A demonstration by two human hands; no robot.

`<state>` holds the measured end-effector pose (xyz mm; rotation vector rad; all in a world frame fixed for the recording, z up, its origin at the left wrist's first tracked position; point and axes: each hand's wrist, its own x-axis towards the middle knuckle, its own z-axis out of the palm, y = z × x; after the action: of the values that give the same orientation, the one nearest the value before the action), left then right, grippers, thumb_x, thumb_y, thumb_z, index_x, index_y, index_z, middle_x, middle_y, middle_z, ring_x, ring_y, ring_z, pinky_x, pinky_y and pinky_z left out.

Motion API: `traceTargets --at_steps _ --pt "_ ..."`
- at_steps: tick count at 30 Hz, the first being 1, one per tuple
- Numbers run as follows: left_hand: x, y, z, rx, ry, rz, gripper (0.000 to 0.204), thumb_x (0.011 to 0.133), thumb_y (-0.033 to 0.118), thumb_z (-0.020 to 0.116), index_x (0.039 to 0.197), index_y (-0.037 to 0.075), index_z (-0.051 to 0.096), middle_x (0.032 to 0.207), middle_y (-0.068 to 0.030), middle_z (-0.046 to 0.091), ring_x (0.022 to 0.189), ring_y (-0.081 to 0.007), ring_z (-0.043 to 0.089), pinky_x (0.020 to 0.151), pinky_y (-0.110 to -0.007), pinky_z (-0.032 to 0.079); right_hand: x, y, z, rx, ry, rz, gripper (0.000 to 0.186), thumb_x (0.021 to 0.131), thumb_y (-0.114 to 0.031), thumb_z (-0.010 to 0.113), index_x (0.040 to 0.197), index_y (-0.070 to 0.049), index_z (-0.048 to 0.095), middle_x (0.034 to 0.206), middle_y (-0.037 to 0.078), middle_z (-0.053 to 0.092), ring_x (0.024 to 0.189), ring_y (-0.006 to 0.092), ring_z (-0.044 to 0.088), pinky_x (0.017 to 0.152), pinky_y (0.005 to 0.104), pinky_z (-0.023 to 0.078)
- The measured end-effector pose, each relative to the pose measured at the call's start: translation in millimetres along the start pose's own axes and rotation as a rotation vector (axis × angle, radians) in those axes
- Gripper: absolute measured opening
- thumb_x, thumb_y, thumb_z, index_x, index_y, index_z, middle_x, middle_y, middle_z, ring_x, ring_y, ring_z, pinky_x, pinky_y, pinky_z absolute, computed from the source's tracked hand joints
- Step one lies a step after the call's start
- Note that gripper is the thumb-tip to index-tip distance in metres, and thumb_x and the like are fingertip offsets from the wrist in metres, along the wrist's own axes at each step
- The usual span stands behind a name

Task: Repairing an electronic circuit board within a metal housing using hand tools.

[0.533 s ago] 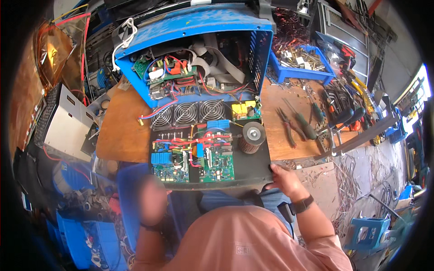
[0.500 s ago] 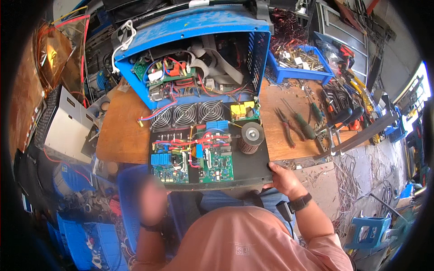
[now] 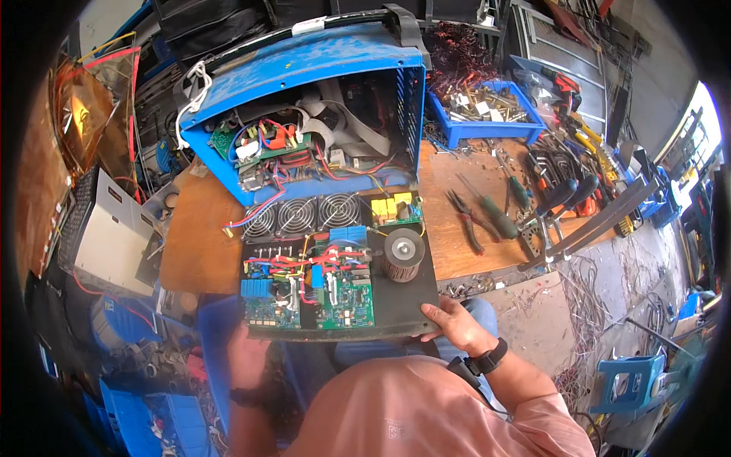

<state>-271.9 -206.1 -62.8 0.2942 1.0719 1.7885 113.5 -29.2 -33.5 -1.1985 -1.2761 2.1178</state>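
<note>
While the blue housing (image 3: 304,95) stands open at the far side of the surface (image 3: 194,255), the black tray (image 3: 397,310) appears mostly out of it, carrying 3 fans (image 3: 297,218) and fitted circuit boards (image 3: 350,306); other wired parts (image 3: 274,141) remain inside. The right hand (image 3: 458,326) pinches the tray's near right corner, thumb on top; the blurred left hand (image 3: 247,358) is by the near left corner, its grip impossible to tell.

Circuit boards (image 3: 351,306) on panel (image 3: 403,306), fans (image 3: 297,217) behind them, casing (image 3: 304,95) beyond, pliers (image 3: 464,217) right.
</note>
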Motion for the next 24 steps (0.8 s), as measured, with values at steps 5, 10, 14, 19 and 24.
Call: traceTargets --at_steps 5,10,14,19,24 --pt "-1.0 2.4 7.7 -0.005 0.042 -0.028 0.036 0.103 0.020 0.044 0.131 -0.002 0.049 0.133 -0.0166 0.055 0.125 -0.0308 0.052 0.107 -0.048 0.040 0.5 -4.3 -3.3 -0.013 -0.023 0.010 0.046 0.101 -0.030 0.057 0.133 0.002 0.049 0.115 0.012 0.065 0.097 0.0215 0.067 0.071 0.0327 0.061" --pt "-15.7 0.6 18.3 0.056 -0.004 0.010 0.033 0.102 0.016 0.046 0.128 -0.005 0.051 0.127 -0.0177 0.058 0.120 -0.0288 0.055 0.101 -0.042 0.046 6.2 -1.4 -9.2 0.034 0.029 -0.004 0.049 0.100 -0.028 0.058 0.136 0.003 0.047 0.116 0.012 0.064 0.096 0.0210 0.067 0.070 0.0322 0.061" --pt "-27.9 -4.9 20.9 0.378 0.126 0.066 0.027 0.099 0.012 0.052 0.120 -0.005 0.056 0.117 -0.0176 0.062 0.110 -0.0265 0.059 0.093 -0.039 0.048 9.6 0.4 -17.6 0.021 0.021 -0.008 0.050 0.100 -0.027 0.058 0.137 0.005 0.046 0.118 0.013 0.063 0.099 0.0207 0.065 0.072 0.0320 0.060" --pt "-35.2 -9.9 16.1 0.189 0.227 -0.036 0.027 0.102 0.020 0.047 0.119 -0.001 0.054 0.113 -0.0147 0.062 0.103 -0.0246 0.060 0.090 -0.039 0.050 12.5 -0.4 -22.2 0.036 0.026 0.031 0.052 0.099 -0.028 0.059 0.136 0.006 0.047 0.121 0.014 0.062 0.107 0.0222 0.062 0.074 0.0338 0.060" --pt "-33.5 -13.3 13.6 0.083 0.237 -0.131 0.044 0.102 0.028 0.049 0.136 0.000 0.045 0.136 -0.0163 0.054 0.124 -0.0320 0.054 0.105 -0.050 0.044 16.1 0.8 -22.3 0.108 0.058 0.064 0.050 0.098 -0.026 0.059 0.135 0.006 0.048 0.120 0.014 0.062 0.105 0.0220 0.063 0.075 0.0338 0.060"
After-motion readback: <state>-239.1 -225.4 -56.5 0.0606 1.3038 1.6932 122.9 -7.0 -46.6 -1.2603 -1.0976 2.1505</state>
